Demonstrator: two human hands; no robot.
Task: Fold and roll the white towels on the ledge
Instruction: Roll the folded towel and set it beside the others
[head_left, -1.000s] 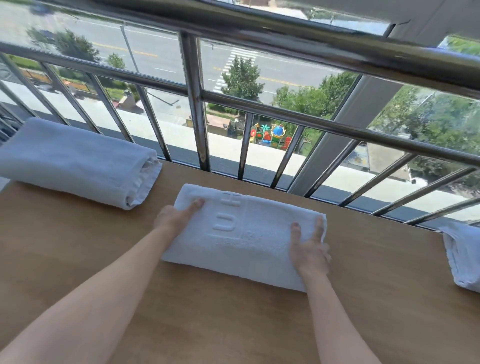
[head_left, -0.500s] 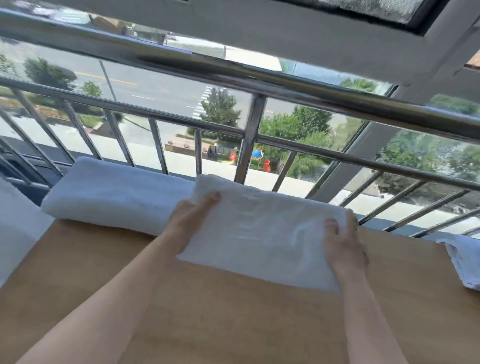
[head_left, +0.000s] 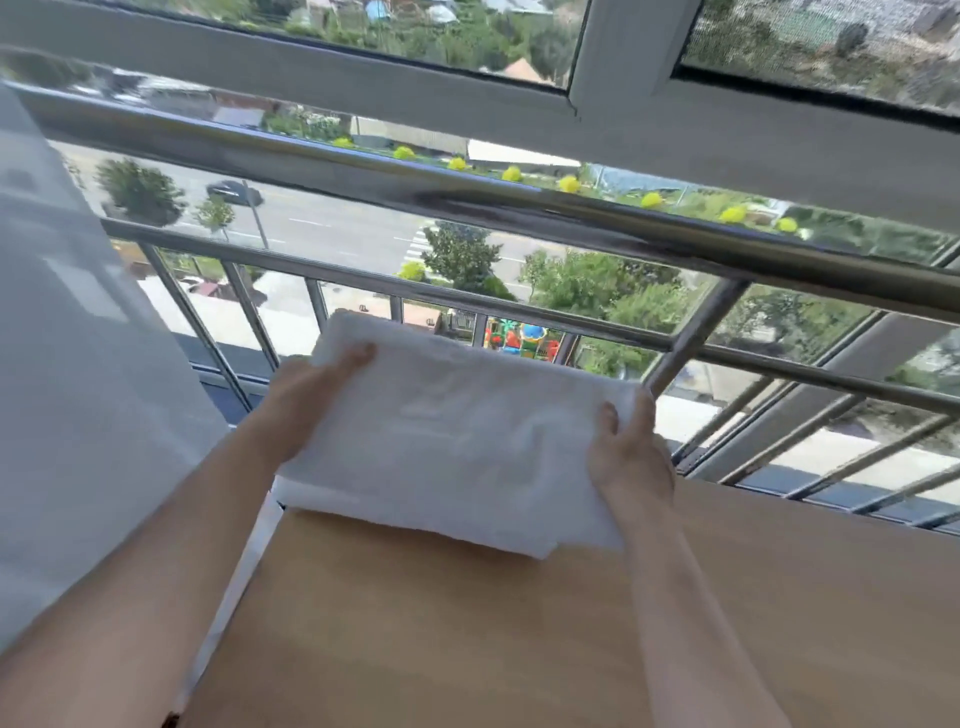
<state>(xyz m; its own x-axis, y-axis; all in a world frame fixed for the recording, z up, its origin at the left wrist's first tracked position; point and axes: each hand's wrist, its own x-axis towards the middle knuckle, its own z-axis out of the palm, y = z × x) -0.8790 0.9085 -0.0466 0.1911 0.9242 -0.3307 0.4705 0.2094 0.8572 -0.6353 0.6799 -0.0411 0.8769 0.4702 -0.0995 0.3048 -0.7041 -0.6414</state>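
The left hand (head_left: 311, 397) grips the 9 o'clock end of a white folded terry towel (head_left: 452, 447), thumb laid across the top and the other fingers hidden beneath. The right hand (head_left: 628, 460) grasps the 3 o'clock end, with two fingertips (head_left: 609, 415) showing on the upper face and the rest out of sight at the edge. The towel is a thick, flat rectangle of several layers, held level at the centre of the view over the far left corner of a tan wooden ledge (head_left: 467, 634). Its near edge casts a shadow on the wood, and whether the far part rests on anything cannot be told. A faint raised mark sits in the middle of the top face, too blurred to read. The fold edges look soft and rounded, with a small lip hanging at the 5 o'clock corner. At 12 o'clock, just beyond the towel, runs a polished steel railing (head_left: 519, 208) with slanted bars, and above it a grey window frame (head_left: 613, 119). A sheer white curtain (head_left: 78, 374) hangs at 9 o'clock, close to the left forearm. The ledge's left edge runs from under the towel towards 7 o'clock, and bare wood spreads from 6 o'clock round to 4 o'clock.
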